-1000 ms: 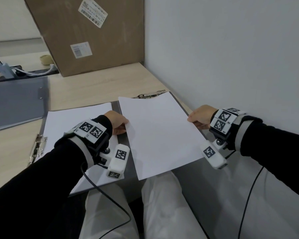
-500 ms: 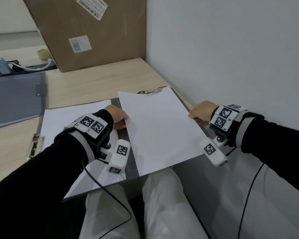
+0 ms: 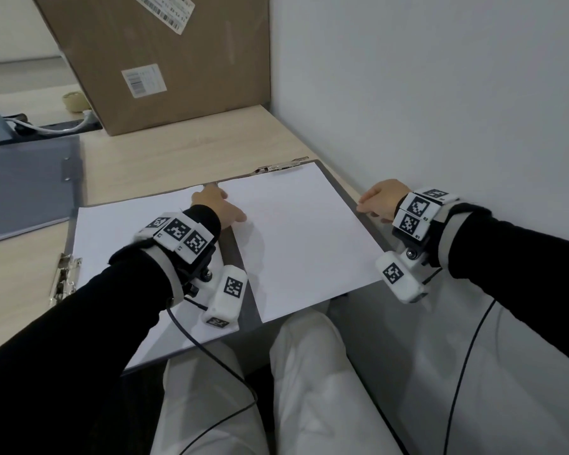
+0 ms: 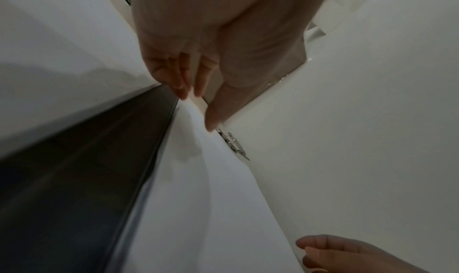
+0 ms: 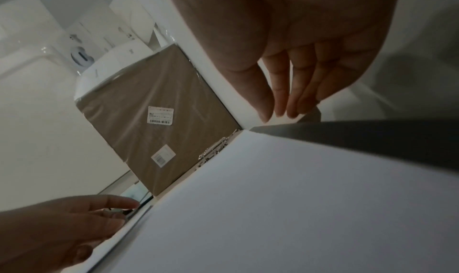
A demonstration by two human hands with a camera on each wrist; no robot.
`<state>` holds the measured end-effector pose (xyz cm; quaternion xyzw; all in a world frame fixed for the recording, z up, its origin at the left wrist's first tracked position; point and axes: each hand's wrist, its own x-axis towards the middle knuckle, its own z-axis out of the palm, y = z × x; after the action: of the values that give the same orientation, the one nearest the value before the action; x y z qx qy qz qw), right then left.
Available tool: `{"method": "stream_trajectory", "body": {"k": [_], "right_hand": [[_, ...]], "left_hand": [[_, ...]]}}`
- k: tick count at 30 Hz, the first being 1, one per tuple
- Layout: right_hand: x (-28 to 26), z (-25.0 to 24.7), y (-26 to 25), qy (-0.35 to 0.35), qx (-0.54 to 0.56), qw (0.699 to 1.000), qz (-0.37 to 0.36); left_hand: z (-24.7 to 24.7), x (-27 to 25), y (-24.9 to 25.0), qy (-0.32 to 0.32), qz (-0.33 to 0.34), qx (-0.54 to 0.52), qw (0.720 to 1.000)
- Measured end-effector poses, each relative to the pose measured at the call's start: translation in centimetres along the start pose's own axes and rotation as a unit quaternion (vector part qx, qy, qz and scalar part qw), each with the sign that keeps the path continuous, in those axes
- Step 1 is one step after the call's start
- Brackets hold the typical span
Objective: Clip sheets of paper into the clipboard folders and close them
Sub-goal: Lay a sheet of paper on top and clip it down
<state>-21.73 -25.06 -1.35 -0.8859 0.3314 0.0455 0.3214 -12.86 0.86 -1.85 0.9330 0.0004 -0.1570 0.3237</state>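
Note:
A white sheet (image 3: pixel 303 238) lies flat on the right half of an open grey clipboard folder (image 3: pixel 234 257). Its far edge reaches the metal clip (image 3: pixel 281 167); whether it sits under the clip I cannot tell. My left hand (image 3: pixel 217 205) is at the sheet's left edge near the far corner. In the left wrist view its thumb and fingers (image 4: pixel 183 88) pinch that edge of the sheet (image 4: pixel 198 179). My right hand (image 3: pixel 373 200) is at the folder's right edge, fingers (image 5: pixel 280 104) straight and holding nothing, apart from the sheet (image 5: pixel 298 198).
Another white sheet (image 3: pixel 122 231) covers the left half, with a second metal clip (image 3: pixel 63 277) at its left edge. A closed grey folder (image 3: pixel 23 185) lies far left. A cardboard box (image 3: pixel 165 60) stands behind, and a wall (image 3: pixel 440 93) runs close along the right.
The sheet has moved away from me to the clip and come down flat on the right half. My left hand slid along its left edge. My right hand let go of the right edge.

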Motion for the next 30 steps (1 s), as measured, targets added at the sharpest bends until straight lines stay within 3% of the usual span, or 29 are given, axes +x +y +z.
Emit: {"method": "stream_trajectory", "body": {"k": [4,8,12,17,30], "right_hand": [[-1.2,-1.0,1.5,-0.012,0.026,1.000,0.006],[-3.0,-1.3,3.5,-0.018,0.040,0.999,0.016],[-4.2,-0.6,5.4,-0.060,0.075,0.994,0.061],[-4.9,0.3,6.2,-0.076,0.101,0.990,0.064],[-4.8,0.2,6.9,-0.070,0.078,0.994,0.011]], "left_hand": [[1.0,-3.5,1.3,-0.055,0.137,-0.027,0.989],[3.3,-7.1,2.7,-0.140,0.247,0.028,0.958],[6.1,-9.8,3.2,-0.209,0.309,0.130,0.919],[8.8,-10.6,3.0,-0.175,0.341,0.265,0.885],[9.3,-9.5,1.9,-0.140,0.332,0.271,0.893]]}}
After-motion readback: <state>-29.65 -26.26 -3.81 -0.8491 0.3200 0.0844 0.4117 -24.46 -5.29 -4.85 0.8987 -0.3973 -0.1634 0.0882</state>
